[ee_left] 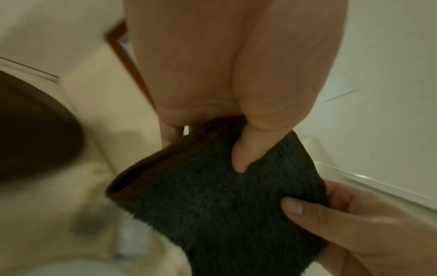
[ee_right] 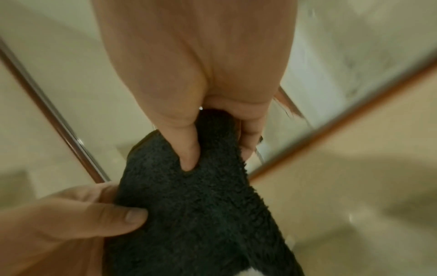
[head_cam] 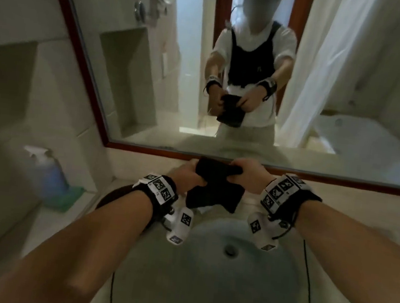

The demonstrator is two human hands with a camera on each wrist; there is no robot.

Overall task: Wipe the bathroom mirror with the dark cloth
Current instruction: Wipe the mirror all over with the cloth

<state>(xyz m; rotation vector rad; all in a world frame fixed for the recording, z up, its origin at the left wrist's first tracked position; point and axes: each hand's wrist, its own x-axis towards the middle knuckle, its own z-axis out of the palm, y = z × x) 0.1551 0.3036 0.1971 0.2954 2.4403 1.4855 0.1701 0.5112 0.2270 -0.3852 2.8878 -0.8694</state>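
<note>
A dark fluffy cloth (head_cam: 215, 186) hangs folded between both hands above the back of the sink, just below the mirror (head_cam: 229, 67) with its red-brown frame. My left hand (head_cam: 191, 175) pinches its left edge, thumb on the near side. My right hand (head_cam: 246, 174) grips its right edge. In the left wrist view the left thumb presses into the cloth (ee_left: 212, 205), and the right hand (ee_left: 354, 224) holds the lower right edge. In the right wrist view the right thumb digs into the cloth (ee_right: 201, 205), and the left hand (ee_right: 71, 220) pinches it from the left.
A round sink (head_cam: 268, 265) with a drain lies under the hands. A spray bottle (head_cam: 47, 173) stands on a green sponge at the left of the counter. A wall niche sits at the far left. The mirror reflects a person, a white curtain and a bathtub.
</note>
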